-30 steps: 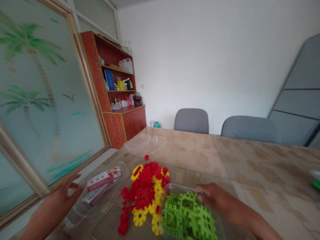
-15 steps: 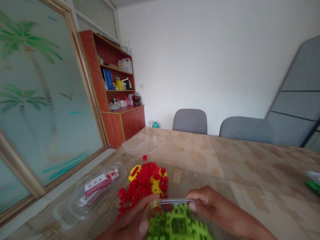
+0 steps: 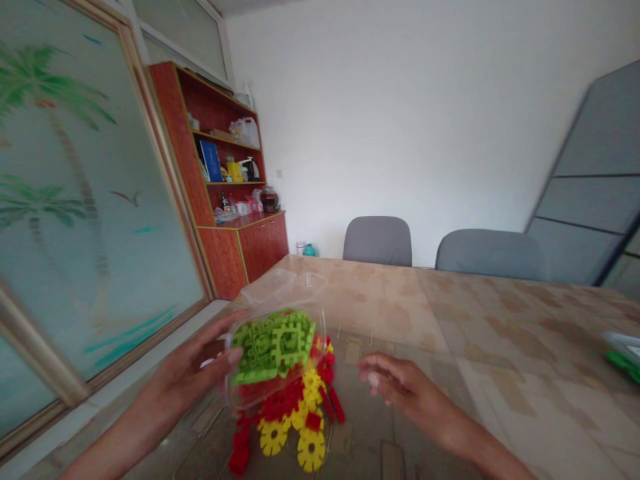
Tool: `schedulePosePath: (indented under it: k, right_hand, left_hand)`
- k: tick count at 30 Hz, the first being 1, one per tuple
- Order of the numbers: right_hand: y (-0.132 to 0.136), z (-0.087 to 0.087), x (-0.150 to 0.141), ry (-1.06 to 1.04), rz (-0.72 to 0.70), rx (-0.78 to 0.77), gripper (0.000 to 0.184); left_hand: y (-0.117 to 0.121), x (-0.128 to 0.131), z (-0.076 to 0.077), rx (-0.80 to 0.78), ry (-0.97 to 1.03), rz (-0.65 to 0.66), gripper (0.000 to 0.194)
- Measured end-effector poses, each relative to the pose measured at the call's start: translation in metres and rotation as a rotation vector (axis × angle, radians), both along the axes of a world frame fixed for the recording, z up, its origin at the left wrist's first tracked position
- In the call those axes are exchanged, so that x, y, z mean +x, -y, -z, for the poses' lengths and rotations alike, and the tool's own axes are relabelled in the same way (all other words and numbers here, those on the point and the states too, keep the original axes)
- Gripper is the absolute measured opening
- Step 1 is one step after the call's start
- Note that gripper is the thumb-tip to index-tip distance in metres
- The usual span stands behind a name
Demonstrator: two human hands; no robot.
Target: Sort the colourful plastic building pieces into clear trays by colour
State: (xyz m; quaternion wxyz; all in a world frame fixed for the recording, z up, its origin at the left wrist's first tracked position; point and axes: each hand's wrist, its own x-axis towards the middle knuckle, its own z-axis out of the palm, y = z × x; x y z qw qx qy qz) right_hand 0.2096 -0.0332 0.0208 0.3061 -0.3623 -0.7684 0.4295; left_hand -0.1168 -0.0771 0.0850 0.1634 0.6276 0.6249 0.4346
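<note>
Green interlocking toy pieces (image 3: 273, 345) are packed inside a clear plastic tub (image 3: 321, 347), which is gripped along its left side by the left hand (image 3: 185, 381) and held tilted above the tabletop, with the fingers spread against the plastic. The right hand (image 3: 400, 390) is kept just to the right of the tub, without touching it; it is half open, its fingers loosely curled, and nothing is gripped by it. Directly below the tub, a heap of red and yellow interlocking pieces (image 3: 295, 427) is spread over a mottled tan table (image 3: 500, 347), and part of it is seen through the tub; whether the tub's lower edge touches the heap cannot be told. Farther along the table, beyond the tub, clear plastic containers (image 3: 270, 285) are placed, and a green-and-white object (image 3: 623, 357) is cut off by the right edge of the view. Past the far table edge, two grey chairs (image 3: 377, 241) are lined up against a white wall (image 3: 380, 120). A red wooden cabinet (image 3: 220, 173) with stocked shelves is seen to the left, beside a frosted glass door (image 3: 85, 200) painted with palm trees.
</note>
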Motion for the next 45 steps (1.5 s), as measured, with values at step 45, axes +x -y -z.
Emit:
schedulePosePath:
  k: [45]
  right_hand:
    - [-0.017, 0.031, -0.032, -0.302, 0.236, 0.016, 0.037]
  left_hand:
    - [-0.014, 0.072, 0.046, 0.166, 0.397, 0.272, 0.051]
